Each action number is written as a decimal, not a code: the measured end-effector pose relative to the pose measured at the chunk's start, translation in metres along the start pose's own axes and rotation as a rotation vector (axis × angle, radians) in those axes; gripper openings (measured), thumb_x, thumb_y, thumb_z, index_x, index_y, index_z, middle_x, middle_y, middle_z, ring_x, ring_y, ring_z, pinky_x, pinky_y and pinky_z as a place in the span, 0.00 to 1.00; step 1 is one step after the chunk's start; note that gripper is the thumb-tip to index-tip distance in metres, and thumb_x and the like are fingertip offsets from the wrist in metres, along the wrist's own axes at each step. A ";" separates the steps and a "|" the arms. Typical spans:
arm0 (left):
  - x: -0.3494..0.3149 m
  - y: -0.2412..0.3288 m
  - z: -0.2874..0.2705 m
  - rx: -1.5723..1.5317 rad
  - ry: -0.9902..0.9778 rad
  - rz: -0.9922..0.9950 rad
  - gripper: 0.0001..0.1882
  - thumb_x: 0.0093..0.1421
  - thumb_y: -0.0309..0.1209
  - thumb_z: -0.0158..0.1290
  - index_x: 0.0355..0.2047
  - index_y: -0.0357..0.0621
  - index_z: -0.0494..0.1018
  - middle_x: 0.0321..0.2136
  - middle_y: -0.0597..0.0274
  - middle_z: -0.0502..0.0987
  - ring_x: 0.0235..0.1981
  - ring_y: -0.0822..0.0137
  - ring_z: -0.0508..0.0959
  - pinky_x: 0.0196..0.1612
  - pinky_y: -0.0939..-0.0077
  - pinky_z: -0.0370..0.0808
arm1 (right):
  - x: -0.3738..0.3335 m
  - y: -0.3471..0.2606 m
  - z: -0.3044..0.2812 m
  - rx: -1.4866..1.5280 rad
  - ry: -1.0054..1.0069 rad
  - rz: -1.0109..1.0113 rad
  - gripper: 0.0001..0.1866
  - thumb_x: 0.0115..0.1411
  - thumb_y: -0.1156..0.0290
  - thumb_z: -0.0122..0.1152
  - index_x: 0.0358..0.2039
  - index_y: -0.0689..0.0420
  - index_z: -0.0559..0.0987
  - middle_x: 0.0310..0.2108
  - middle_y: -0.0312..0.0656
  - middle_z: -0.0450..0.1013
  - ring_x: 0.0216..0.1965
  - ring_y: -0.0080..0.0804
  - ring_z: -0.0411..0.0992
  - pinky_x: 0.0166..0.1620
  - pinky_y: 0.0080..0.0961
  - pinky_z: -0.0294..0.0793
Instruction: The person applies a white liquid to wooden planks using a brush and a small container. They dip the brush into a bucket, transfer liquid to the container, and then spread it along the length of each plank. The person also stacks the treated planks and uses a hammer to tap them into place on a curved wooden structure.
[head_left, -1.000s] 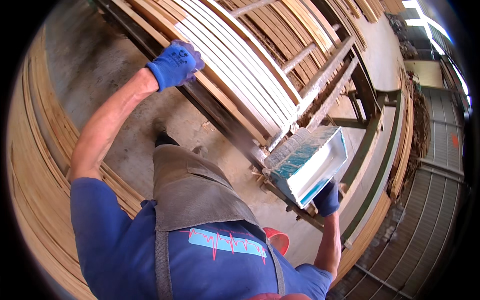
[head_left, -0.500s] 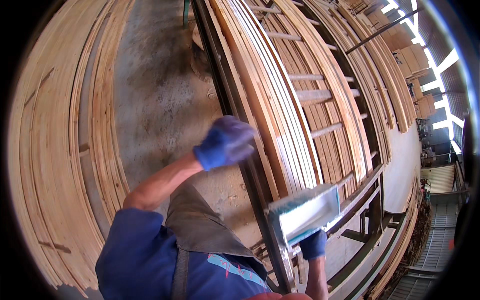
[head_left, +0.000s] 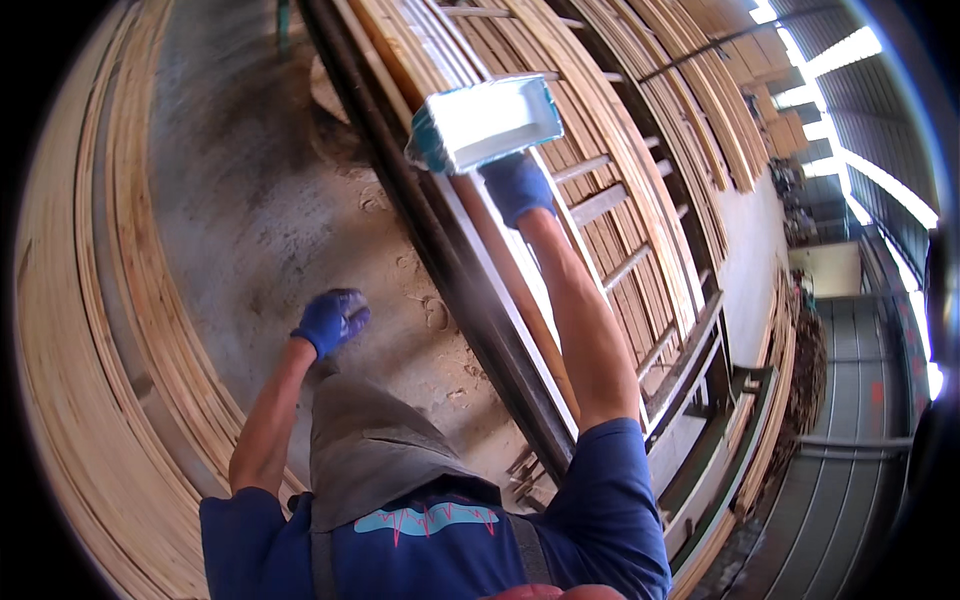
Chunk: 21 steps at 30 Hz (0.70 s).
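My right hand (head_left: pixel 517 187), in a blue glove, grips a rectangular white trough (head_left: pixel 500 122) with teal, crusted edges. Its fingers are partly hidden under the trough's near side. The trough lies across a row of long wooden strips (head_left: pixel 405 45) on a rack. Between the trough and my body, part of the strips looks glossy white. My left hand (head_left: pixel 333 318), gloved in blue, hangs over the floor left of the rack. Its fingers are curled in, and nothing shows in them.
A dark metal rail (head_left: pixel 455 255) edges the rack, with round crossbars (head_left: pixel 627 267) to its right. Long boards (head_left: pixel 75 330) are stacked at the left. More timber (head_left: pixel 690 110) lies at the far right. A dusty concrete floor (head_left: pixel 260 190) runs between.
My right hand has pushed the trough away from my body along the strips, with the arm now stretched out. My left hand has drawn back from the rail, down and to the left.
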<state>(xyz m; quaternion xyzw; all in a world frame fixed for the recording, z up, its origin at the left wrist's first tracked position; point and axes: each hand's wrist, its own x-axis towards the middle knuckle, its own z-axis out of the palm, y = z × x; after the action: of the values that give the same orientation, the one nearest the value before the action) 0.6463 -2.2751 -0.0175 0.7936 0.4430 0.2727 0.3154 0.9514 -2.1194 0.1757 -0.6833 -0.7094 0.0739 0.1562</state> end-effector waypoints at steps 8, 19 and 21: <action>0.204 -0.047 -0.077 -0.104 0.353 0.016 0.26 0.54 0.38 0.60 0.50 0.38 0.71 0.49 0.45 0.73 0.50 0.50 0.73 0.53 0.66 0.72 | -0.316 0.138 -0.093 1.487 -0.059 0.743 0.25 0.69 0.57 0.36 0.61 0.57 0.63 0.58 0.44 0.66 0.57 0.40 0.66 0.62 0.38 0.63; 0.334 -0.035 -0.177 0.781 0.089 0.346 0.29 0.45 0.41 0.63 0.49 0.47 0.73 0.51 0.56 0.72 0.55 0.54 0.69 0.58 0.56 0.64 | -0.513 0.185 -0.158 0.004 -0.147 0.763 0.21 0.62 0.70 0.51 0.56 0.61 0.69 0.51 0.46 0.71 0.49 0.36 0.71 0.51 0.33 0.71; 0.355 -0.051 -0.185 0.742 0.021 0.432 0.24 0.43 0.43 0.64 0.40 0.48 0.76 0.43 0.59 0.76 0.49 0.55 0.72 0.55 0.57 0.66 | -0.458 0.184 -0.158 0.030 -0.161 0.760 0.22 0.61 0.69 0.53 0.55 0.61 0.70 0.50 0.46 0.72 0.48 0.35 0.72 0.50 0.33 0.72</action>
<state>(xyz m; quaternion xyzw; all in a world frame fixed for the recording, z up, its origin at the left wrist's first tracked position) 0.6506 -1.8954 0.1203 0.9250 0.3380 0.1627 -0.0604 1.1847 -2.5811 0.2102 -0.8871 -0.4146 0.1901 0.0713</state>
